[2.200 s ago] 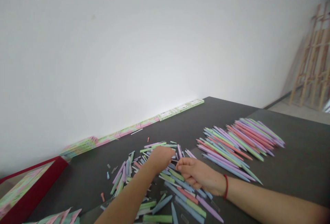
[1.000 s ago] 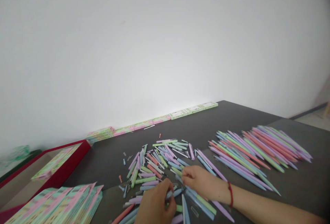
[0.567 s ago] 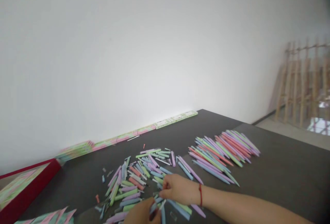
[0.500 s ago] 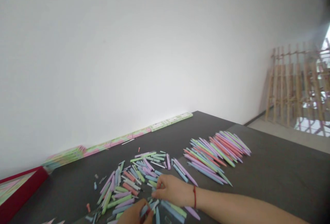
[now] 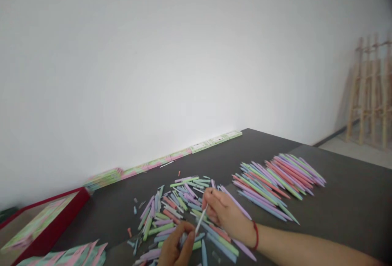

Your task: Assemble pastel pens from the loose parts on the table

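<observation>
A loose heap of pastel pen parts [image 5: 171,211] lies on the dark table [image 5: 346,204] in front of me. My right hand [image 5: 225,213], with a red cord at the wrist, pinches a thin white refill [image 5: 200,219] that slants down toward my left hand. My left hand [image 5: 176,247] is at the bottom edge, fingers curled round a small pale blue pen part I can barely make out. To the right lies a tidy pile of assembled pens [image 5: 275,178] in purple, green, blue and coral.
A red tray [image 5: 45,229] with printed cards sits at the left. More pastel cards [image 5: 70,255] fan out at the bottom left. Flat packs [image 5: 171,155] line the white wall. Wooden easels [image 5: 370,90] stand at the far right.
My right hand has lifted from the heap with a white refill pinched in it. My left hand stays low over the heap, holding a part. The view has swung slightly.
</observation>
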Demonstrator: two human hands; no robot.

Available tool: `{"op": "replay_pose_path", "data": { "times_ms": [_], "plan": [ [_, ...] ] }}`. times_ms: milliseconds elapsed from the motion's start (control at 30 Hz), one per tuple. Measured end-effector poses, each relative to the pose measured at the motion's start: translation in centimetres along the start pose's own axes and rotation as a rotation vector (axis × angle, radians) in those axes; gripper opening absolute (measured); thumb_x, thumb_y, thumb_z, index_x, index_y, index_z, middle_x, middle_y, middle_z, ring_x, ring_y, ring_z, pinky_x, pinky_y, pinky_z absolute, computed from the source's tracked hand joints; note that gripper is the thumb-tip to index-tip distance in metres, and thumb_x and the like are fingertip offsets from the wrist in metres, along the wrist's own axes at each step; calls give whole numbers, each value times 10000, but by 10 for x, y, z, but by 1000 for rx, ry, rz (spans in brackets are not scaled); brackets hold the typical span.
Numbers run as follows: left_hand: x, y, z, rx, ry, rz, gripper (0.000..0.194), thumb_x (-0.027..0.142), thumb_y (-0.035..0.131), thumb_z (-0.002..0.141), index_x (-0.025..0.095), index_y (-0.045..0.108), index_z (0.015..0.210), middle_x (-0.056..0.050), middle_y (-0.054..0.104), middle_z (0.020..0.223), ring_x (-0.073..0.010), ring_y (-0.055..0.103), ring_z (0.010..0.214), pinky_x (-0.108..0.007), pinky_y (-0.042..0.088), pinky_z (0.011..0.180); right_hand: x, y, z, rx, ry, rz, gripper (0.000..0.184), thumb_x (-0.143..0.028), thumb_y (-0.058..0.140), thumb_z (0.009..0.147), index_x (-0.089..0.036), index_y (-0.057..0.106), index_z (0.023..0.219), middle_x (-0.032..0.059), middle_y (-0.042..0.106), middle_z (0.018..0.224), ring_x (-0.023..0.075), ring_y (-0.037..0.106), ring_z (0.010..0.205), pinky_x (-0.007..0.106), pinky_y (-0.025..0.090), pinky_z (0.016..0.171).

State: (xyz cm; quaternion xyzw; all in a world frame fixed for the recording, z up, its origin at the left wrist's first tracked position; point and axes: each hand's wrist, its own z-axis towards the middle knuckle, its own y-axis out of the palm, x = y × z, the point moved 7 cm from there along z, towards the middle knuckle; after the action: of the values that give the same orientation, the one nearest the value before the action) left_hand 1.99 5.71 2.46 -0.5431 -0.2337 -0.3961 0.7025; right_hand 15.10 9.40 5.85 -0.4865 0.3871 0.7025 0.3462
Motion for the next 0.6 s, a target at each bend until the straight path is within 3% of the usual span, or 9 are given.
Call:
{"op": "replay_pose_path", "data": {
  "times_ms": [100, 200, 400, 600],
  "plan": [
    [5, 2, -3, -80, -24, -13, 332, 432, 374, 865, 199, 527, 685, 48, 417, 574, -127, 397, 542, -227, 319, 550, -36, -6, -9, -1, -180, -237, 376, -495, 353, 916, -186, 468, 736, -93, 275, 503, 71, 235, 415, 213, 178, 402],
    [12, 6, -5, -102, 7, -27, 296, 370, 373, 872, 196, 507, 673, 32, 459, 610, -134, 439, 598, -227, 326, 592, -54, -2, -21, -21, -298, -438, 342, -420, 329, 947, -190, 489, 750, -69, 330, 529, 89, 306, 458, 224, 240, 445],
    [20, 13, -9, -140, 64, -20, 279, 314, 359, 879, 193, 463, 649, 29, 456, 615, -131, 441, 601, -233, 316, 589, -48, 13, -31, -104, -372, -654, 295, -308, 299, 965, -193, 508, 791, -28, 457, 649, 101, 412, 563, 228, 324, 557],
    [12, 17, -11, -134, 64, -19, 304, 338, 341, 893, 195, 443, 646, 34, 431, 595, -128, 424, 587, -240, 297, 575, -38, 12, -28, -119, -322, -669, 320, -331, 277, 967, -195, 494, 774, -25, 460, 632, 113, 418, 563, 233, 325, 551]
  ]
}}
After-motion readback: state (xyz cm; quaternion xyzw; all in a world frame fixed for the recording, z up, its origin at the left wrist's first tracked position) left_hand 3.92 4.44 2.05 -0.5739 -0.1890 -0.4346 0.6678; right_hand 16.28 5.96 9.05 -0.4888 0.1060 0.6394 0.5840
